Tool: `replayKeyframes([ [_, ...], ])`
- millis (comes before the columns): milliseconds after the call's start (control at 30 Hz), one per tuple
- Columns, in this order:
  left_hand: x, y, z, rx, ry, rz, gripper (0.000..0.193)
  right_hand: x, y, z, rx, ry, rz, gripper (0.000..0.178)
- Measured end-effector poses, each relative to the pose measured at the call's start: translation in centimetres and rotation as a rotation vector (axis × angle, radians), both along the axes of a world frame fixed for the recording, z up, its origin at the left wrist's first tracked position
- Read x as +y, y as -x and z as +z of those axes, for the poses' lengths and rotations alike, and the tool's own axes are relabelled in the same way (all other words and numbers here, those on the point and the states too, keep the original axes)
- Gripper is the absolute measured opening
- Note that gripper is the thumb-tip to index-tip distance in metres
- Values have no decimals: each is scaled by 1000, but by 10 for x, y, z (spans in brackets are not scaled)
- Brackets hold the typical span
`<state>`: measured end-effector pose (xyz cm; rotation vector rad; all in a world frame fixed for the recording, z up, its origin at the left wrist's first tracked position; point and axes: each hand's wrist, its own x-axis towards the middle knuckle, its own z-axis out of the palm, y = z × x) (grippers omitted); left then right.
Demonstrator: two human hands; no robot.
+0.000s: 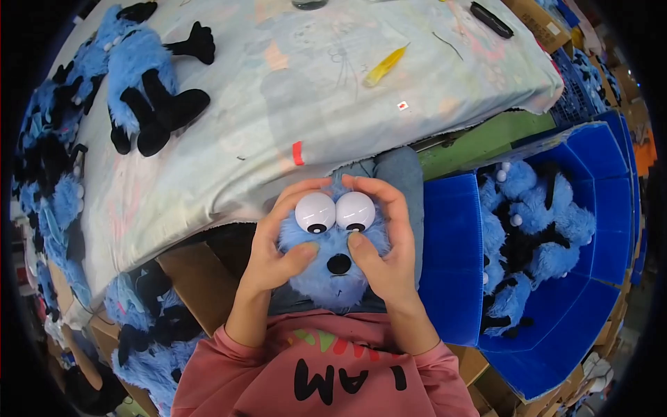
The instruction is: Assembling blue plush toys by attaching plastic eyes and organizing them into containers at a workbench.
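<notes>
Seated at a cloth-covered tabletop, I cradle a blue plush head face up over my denim-clad lap. My left hand and right hand are half curled around its sides, both gripping it, fingers bent over the crown and thumbs on the face. Its long axis runs from the tuft, pointed toward the tabletop, down to the chin by my chest; it sits midway, neither hand nearer. My right thumb's tip is at the lower rim of the right eye, while my left presses the cheek below the left eye, apart from the black nose. A long-limbed plush toy lies at the tabletop's left; a blue bin of similar ones stands to my right
</notes>
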<state>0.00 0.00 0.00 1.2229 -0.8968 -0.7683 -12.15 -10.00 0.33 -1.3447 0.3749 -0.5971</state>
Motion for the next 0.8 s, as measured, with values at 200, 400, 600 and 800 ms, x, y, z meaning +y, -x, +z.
replayKeyframes([
  [200,2,-2,-2,47,51,35,40,5,-9,-6,-185,120,-111,57],
  [400,1,0,-2,65,29,59,37,9,-7,-8,-188,385,-223,18],
  [600,-1,8,3,75,-30,84,35,12,-6,-8,-173,457,-283,18],
  [800,-5,24,7,-172,19,33,35,3,13,-20,-309,188,-289,17],
])
